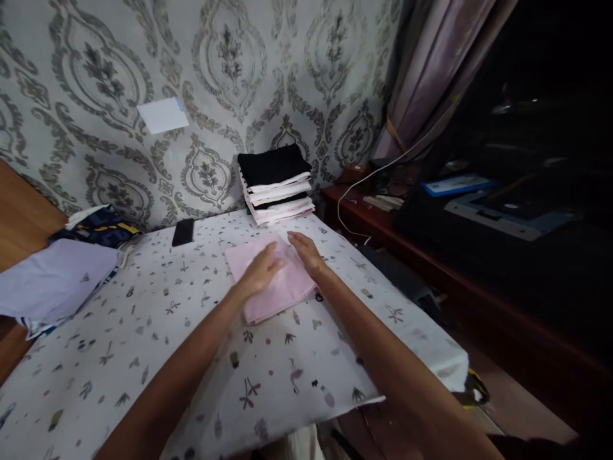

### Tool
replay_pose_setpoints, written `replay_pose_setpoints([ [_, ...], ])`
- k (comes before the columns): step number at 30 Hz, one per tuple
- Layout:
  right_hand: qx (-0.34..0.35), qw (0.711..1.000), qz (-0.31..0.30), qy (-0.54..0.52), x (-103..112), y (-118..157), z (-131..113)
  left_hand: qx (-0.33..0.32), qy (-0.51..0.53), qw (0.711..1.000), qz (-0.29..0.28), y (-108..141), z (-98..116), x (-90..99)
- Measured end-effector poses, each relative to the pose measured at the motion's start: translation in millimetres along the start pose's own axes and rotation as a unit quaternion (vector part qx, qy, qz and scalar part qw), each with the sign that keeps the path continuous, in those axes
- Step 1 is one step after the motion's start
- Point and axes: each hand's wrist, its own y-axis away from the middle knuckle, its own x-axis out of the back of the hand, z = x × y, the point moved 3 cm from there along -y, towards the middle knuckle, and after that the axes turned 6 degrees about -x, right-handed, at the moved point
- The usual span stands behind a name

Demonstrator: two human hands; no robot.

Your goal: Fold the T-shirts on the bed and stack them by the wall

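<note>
A pink folded garment (268, 297) lies flat in the middle of the patterned cloth (191, 358). My left hand (261, 271) rests on or just above its left half, fingers stretched out. Over the far right part of it is my right hand (306, 252), fingers extended and pointing away from me. Neither hand grips the fabric. Just beyond the pink garment stands a neat stack of folded clothes (278, 185), black on top with white and pink layers below.
At the left lie a lavender garment (57, 278) and dark blue clothing (98, 227). A black phone (182, 232) is near the wall. A white paper (163, 115) hangs on the wallpaper. To the right, a white cable (352, 185) trails over a dark red table (354, 201).
</note>
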Motion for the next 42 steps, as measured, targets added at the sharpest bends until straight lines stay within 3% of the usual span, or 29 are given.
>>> replay_pose_setpoints([
  [2, 0.055, 0.990, -0.013, 0.130, -7, 6, -9, 0.034, -0.033, 0.996, 0.076, 0, -29, 33.5],
  [3, 0.087, 0.972, -0.036, 0.217, -16, 9, -15, 0.059, -0.048, 0.992, 0.098, -1, -45, 49.7],
  [6, 0.150, 0.876, -0.132, 0.440, -51, 13, -25, 0.117, -0.067, 0.984, 0.115, -5, -84, 86.0],
  [8, 0.146, 0.822, -0.164, 0.525, -69, 11, -25, 0.134, -0.064, 0.984, 0.097, -8, -100, 95.6],
  [11, 0.123, 0.787, -0.166, 0.582, -80, 4, -16, 0.127, -0.047, 0.989, 0.056, -14, -109, 94.0],
  [16, 0.120, 0.781, -0.144, 0.596, -74, 0, 6, 0.088, -0.034, 0.995, 0.015, -21, -107, 88.6],
  [27, 0.105, 0.825, -0.151, 0.534, -70, -8, 17, 0.070, -0.082, 0.994, -0.019, -22, -117, 86.3],
  [35, 0.101, 0.820, -0.163, 0.540, -69, -9, 22, 0.097, -0.140, 0.985, 0.003, -25, -117, 89.4],
  [38, 0.100, 0.832, -0.160, 0.522, -70, -11, 24, 0.086, -0.166, 0.981, 0.046, -6, -103, 94.6],
  [40, 0.101, 0.841, -0.158, 0.507, -69, -12, 26, 0.068, -0.146, 0.984, 0.073, 22, -82, 97.2],
  [42, 0.104, 0.845, -0.158, 0.500, -69, -13, 29, 0.056, -0.085, 0.994, 0.038, 61, -53, 92.5],
])
